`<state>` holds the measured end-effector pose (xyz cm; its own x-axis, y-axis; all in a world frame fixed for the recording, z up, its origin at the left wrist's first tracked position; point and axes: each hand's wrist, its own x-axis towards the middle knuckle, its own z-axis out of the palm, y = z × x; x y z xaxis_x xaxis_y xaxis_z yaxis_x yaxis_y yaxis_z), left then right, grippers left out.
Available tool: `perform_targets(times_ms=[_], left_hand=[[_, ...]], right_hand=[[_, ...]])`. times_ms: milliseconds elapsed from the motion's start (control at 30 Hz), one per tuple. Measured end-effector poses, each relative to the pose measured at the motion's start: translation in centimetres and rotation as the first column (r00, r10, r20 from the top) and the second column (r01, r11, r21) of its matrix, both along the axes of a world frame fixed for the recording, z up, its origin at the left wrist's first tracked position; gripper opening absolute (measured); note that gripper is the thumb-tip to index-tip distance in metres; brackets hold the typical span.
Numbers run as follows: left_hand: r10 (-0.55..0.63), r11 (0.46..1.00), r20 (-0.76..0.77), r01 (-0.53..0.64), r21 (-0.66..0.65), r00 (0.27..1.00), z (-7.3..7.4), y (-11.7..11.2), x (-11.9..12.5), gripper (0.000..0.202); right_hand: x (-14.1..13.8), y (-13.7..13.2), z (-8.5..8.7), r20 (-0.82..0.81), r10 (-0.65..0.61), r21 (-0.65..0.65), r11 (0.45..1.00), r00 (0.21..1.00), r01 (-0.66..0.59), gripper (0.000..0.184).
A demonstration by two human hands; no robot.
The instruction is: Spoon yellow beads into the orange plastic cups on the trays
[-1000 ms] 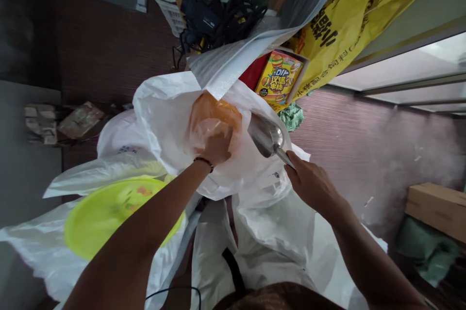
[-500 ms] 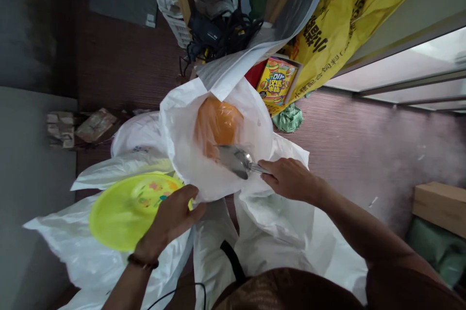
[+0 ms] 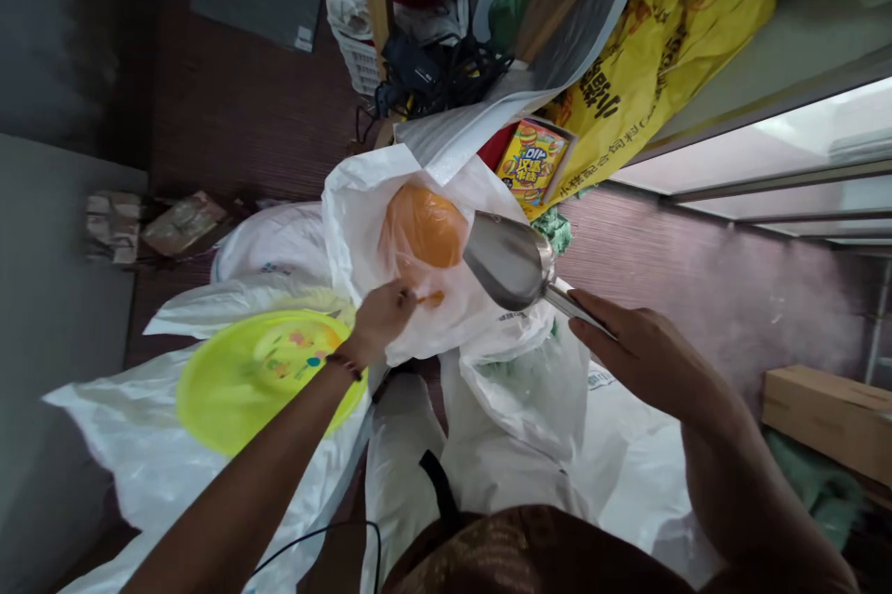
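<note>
A white plastic bag stands open in front of me, with a rounded orange mass inside, seemingly under clear film. My left hand reaches over the near side of the bag, fingers closed. A small orange bit shows at its fingertips; whether they pinch it or the film is unclear. My right hand grips the handle of a metal scoop, whose bowl is tilted over the bag's right side. Below my left forearm, a yellow-green plastic basin with a flower print rests on white bags.
More white sacks surround my legs. Beyond the bag are a colourful box, a yellow printed bag and black cables. A cardboard box sits at right; wrapped bundles lie left on the brown floor.
My right hand has lifted the scoop out of the bag and moved it right. My left hand has moved from the near rim up and inward over the bag's opening, its fingers closing.
</note>
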<state>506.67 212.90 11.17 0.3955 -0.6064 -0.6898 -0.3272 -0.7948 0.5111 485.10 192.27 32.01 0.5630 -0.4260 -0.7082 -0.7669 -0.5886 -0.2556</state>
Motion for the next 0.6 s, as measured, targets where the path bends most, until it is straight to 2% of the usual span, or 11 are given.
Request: perform_targets(times_ms=[33, 67, 133, 233, 333, 400, 467, 533, 600], left_hand=[[0.153, 0.988, 0.042, -0.152, -0.043, 0.987, 0.5, 1.4, 0.5, 0.033], [0.302, 0.95, 0.08, -0.294, -0.102, 0.95, 1.1, 2.5, 1.0, 0.035], [0.546, 0.825, 0.111, -0.51, -0.246, 0.83, 2.0, 3.7, 1.7, 0.041], [0.744, 0.625, 0.071, -0.655, -0.424, 0.664, 2.9, 3.5, 1.9, 0.042], [0.816, 0.503, 0.023, -0.689, -0.522, 0.578, 3.6, 3.0, 1.8, 0.04], [0.821, 0.473, 0.004, -0.677, -0.563, 0.571, 4.1, 3.1, 1.9, 0.039], [0.805, 0.476, -0.008, -0.655, -0.587, 0.593, 4.4, 3.5, 2.2, 0.037], [0.784, 0.497, -0.006, -0.633, -0.593, 0.621, 4.6, 4.0, 2.5, 0.035], [0.767, 0.525, 0.015, -0.614, -0.59, 0.641, 4.7, 4.5, 2.6, 0.033]], right_hand=[[0.4, 0.3, 0.3, 0.031, 0.008, 0.026, 1.0, 0.999, -0.009, 0.04], [1.0, 0.7, 0.5, 0.053, 0.037, 0.045, 0.998, 0.998, -0.04, 0.041], [3.0, 2.3, 0.2, 0.042, 0.157, 0.068, 0.985, 0.987, -0.16, 0.045], [6.5, 4.8, -1.6, -0.038, 0.407, 0.114, 0.909, 0.913, -0.401, 0.051], [8.6, 5.6, -3.3, -0.164, 0.54, 0.081, 0.841, 0.825, -0.535, 0.051], [8.7, 5.0, -2.9, -0.299, 0.532, 0.003, 0.831, 0.792, -0.557, 0.051], [8.2, 4.4, -1.0, -0.357, 0.502, -0.067, 0.828, 0.788, -0.557, 0.053], [7.6, 4.4, 1.6, -0.31, 0.5, -0.086, 0.833, 0.809, -0.547, 0.053], [7.7, 5.7, 2.9, -0.238, 0.525, -0.044, 0.834, 0.817, -0.549, 0.051]])
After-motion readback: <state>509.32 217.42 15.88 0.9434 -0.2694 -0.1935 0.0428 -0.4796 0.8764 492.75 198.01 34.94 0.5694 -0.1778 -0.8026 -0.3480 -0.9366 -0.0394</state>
